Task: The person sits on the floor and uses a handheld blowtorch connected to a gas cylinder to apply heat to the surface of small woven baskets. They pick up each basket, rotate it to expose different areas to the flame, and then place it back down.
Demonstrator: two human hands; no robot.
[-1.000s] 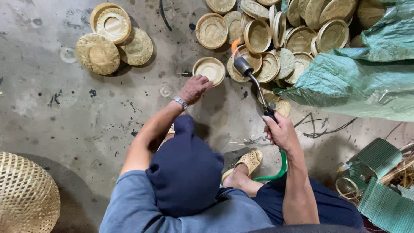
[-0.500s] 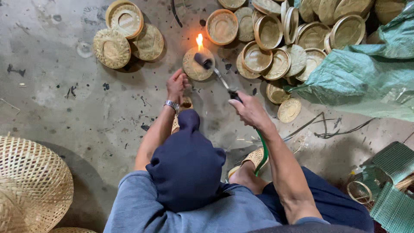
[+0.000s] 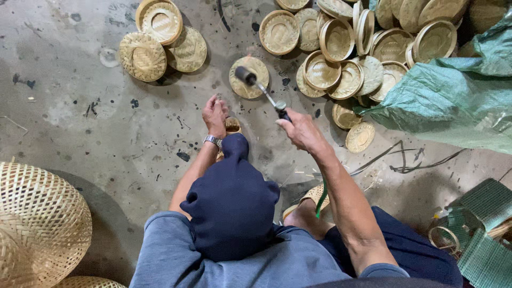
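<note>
Two hands are busy, both stretched out over a stained concrete floor [image 3: 80, 106]. Right hand [image 3: 301, 130] is clamped round the grip of a gas torch [image 3: 261, 90], whose thin metal stem runs up and away from the knuckles to a dark round nozzle. That nozzle sits right over a small round woven bamboo lid [image 3: 249, 77] lying flat on the floor by itself, just beyond the fingertips. No flame showing. A green hose [image 3: 320, 205] drops back from under the wrist toward a sandalled foot [image 3: 309, 205].

Left hand [image 3: 215, 114] is loosely curled, fingers together, wristwatch on. It sits just this side of the same lid, not touching it; whether it's holding anything I can't tell, though something small and woven peeks out right behind it.

Plenty of room off the left hand's outer side: bare floor out to a trio of lids [image 3: 160, 40] well away. Tighter off the right hand: a big heap of lids [image 3: 346, 53] starts just past the lone lid's edge, with a green tarp [image 3: 453, 101] crowding in behind. Large woven baskets [image 3: 37, 224] sit way back, near the left elbow.
</note>
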